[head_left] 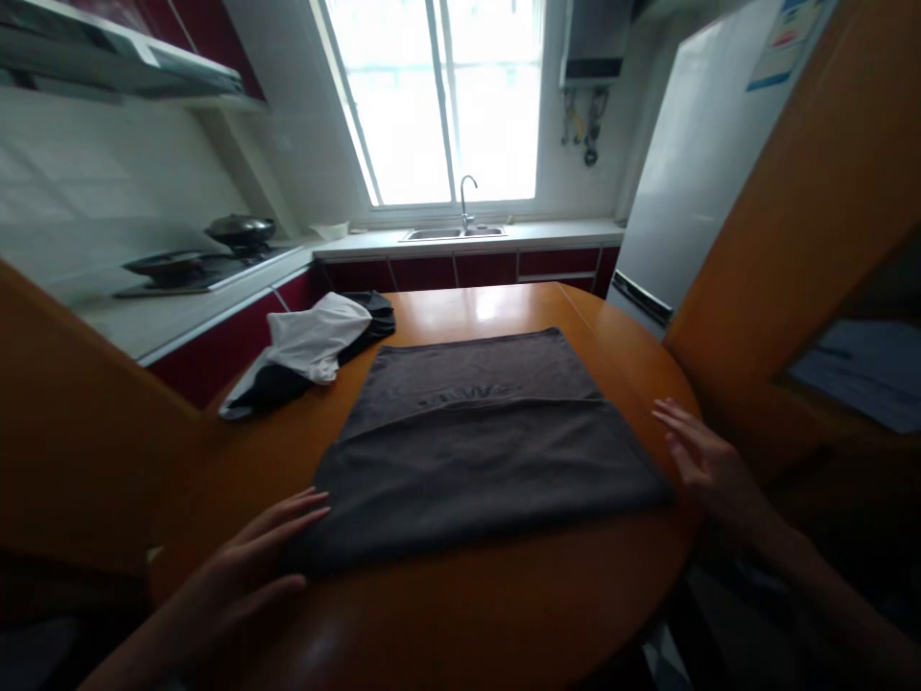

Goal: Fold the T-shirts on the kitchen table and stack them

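A dark grey piece of cloth, perhaps a garment, lies on the wooden table in front of me. Its near part is folded over toward the far side, and the fold's edge crosses the middle just below some dark lettering. At the cloth's near left corner is my left hand, fingers stretched out, the tips at the fabric's edge. Off the right side of the cloth, by the table's rim, my right hand has its fingers extended and holds nothing. Whether either hand presses on anything is unclear.
White and black clothes lie heaped at the table's far left. Beyond the table run a counter with a sink and a stove with a pot and a pan. A refrigerator stands at right.
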{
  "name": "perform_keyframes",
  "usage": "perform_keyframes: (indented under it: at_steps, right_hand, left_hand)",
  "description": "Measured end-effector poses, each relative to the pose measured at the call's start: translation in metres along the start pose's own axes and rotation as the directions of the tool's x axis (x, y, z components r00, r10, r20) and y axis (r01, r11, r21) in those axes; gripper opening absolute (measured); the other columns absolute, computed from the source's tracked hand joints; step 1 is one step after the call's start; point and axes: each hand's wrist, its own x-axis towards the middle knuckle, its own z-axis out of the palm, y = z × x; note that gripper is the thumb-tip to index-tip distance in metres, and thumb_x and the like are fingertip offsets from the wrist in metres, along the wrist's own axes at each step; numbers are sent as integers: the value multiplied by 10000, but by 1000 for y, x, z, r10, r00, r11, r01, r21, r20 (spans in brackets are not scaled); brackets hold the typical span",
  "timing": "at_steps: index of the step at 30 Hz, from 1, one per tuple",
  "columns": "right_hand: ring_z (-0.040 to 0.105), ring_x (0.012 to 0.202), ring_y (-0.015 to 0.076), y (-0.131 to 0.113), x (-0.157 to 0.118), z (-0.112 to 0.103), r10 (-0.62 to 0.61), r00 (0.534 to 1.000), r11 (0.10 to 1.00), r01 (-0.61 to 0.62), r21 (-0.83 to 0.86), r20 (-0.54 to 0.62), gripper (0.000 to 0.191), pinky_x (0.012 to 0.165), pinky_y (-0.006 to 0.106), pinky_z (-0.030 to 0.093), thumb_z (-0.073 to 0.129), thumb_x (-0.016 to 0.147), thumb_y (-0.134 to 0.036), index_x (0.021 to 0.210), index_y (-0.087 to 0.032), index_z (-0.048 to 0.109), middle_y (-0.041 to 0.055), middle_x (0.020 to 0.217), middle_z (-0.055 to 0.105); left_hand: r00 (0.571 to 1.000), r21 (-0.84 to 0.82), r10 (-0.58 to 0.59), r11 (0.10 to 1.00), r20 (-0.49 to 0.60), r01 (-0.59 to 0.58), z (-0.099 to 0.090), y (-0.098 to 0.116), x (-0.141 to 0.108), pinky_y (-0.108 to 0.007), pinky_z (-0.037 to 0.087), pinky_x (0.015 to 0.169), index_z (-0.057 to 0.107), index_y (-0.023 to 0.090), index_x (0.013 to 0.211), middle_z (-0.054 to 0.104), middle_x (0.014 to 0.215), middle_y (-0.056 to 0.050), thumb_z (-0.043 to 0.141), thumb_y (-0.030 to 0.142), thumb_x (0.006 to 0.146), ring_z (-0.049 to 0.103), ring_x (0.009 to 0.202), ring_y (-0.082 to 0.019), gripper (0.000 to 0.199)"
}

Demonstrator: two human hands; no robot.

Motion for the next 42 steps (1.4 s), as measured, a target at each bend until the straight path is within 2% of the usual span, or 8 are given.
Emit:
perform_keyframes:
  at_steps: [3, 9, 13, 20, 27, 30, 34, 42]
  right_hand:
    - [378, 1458, 252, -11, -11, -2, -93, 991, 996, 93, 12, 98, 449, 1198, 500, 339, 444, 1005, -355, 1423, -227, 548, 82, 1529, 489]
    - [328, 1480, 293, -7, -28, 1, -303, 891, 947, 321, 4, 338, 532, 1186, 544, 335, 605, 944, -395, 1452, -260, 526, 93, 1576, 420]
    - [484, 1377, 269, 10, -36, -2, -337, 902, 933, 358, -32, 269, 368, 1106, 493, 459, 595, 949, -303, 1313, -268, 643, 93, 1456, 556]
    - [619, 1193, 250, 26, -45, -13, -419, 862, 877, 465, -118, 285, 335, 994, 448, 531, 565, 953, -228, 1268, -277, 666, 71, 1276, 679]
    - [677, 1044, 231, 23, -39, -11, -531, 830, 825, 552, -123, 171, 289, 904, 398, 549, 557, 935, -154, 1162, -266, 697, 52, 1138, 733]
    - [686, 1016, 227, 18, -34, -14, -533, 841, 837, 540, -90, 92, 278, 871, 376, 556, 581, 908, -136, 1118, -277, 696, 45, 1108, 737]
    - [669, 1068, 260, 12, -29, -27, -504, 862, 864, 504, 16, 63, 278, 882, 405, 560, 624, 867, -158, 1103, -298, 674, 54, 1148, 713]
    - [669, 1015, 297, -12, -19, -57, -222, 975, 907, 202, 370, 13, 203, 809, 416, 597, 589, 876, -267, 1035, -372, 658, 60, 1094, 667]
  left_hand:
    - [999, 32, 36, 999, -7, -36, 10, -3, -6, -459, 523, 1026, 644, 416, 1321, 589, 1435, -21, 770, 471, 739, 575, 1294, -339, 598]
    - [990, 98, 72, 993, -124, -60, 15, -18, -22, -430, 563, 992, 707, 445, 1212, 679, 1316, 7, 711, 432, 802, 648, 1205, -308, 410]
    - [991, 121, 83, 990, -109, -70, 11, -18, -30, -372, 602, 923, 738, 442, 1153, 753, 1138, 1, 640, 414, 861, 714, 1069, -276, 309]
    - [997, 167, 52, 985, -65, -41, 7, -8, -36, -363, 567, 987, 741, 378, 1170, 739, 1186, -7, 566, 405, 909, 705, 1098, -262, 316]
    - [933, 226, 307, 938, -189, -263, 8, 3, -30, -279, 598, 873, 723, 301, 1152, 762, 1058, -35, 558, 254, 940, 732, 972, -213, 273]
    - [902, 233, 366, 920, -229, -315, 3, 8, -28, -240, 594, 820, 700, 299, 1154, 754, 1019, -30, 568, 173, 924, 730, 929, -189, 294]
    - [931, 188, 303, 945, -202, -266, -11, 12, -34, -231, 581, 816, 699, 315, 1130, 741, 1031, -24, 581, 139, 882, 723, 933, -188, 327]
    - [943, -40, 131, 988, -305, -150, -46, 47, -50, -343, 599, 810, 686, 407, 1053, 719, 1081, -25, 611, 236, 789, 708, 972, -273, 324]
